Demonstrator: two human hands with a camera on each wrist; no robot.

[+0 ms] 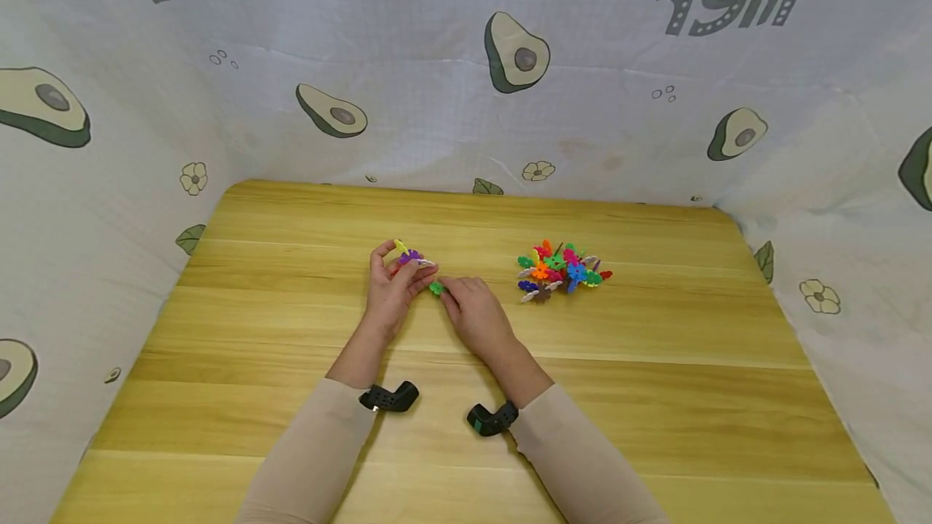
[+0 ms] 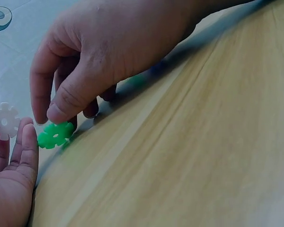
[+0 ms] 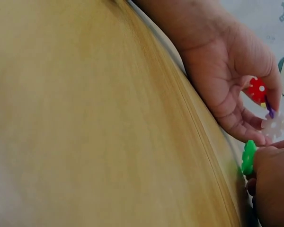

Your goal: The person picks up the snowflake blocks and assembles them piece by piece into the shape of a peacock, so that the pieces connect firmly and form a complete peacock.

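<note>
My left hand (image 1: 387, 291) holds a small cluster of joined plastic snowflake discs. A purple disc (image 1: 410, 257) sits in its middle, with a yellow disc (image 1: 400, 246) at the top and a white disc (image 3: 274, 126) on the right side. A red disc (image 3: 257, 90) shows behind the thumb in the right wrist view. Just beside the left fingertips, my right hand (image 1: 478, 315) pinches a green notched disc (image 2: 55, 135) between thumb and fingers. The green disc is close to the white one, with a gap between them in the left wrist view.
A heap of mixed-colour snowflake discs (image 1: 564, 272) lies on the wooden table (image 1: 655, 419), right of the hands. Black wrist cameras (image 1: 391, 397) sit at both cuffs. An avocado-print cloth (image 1: 422, 63) hangs behind and along the table's sides.
</note>
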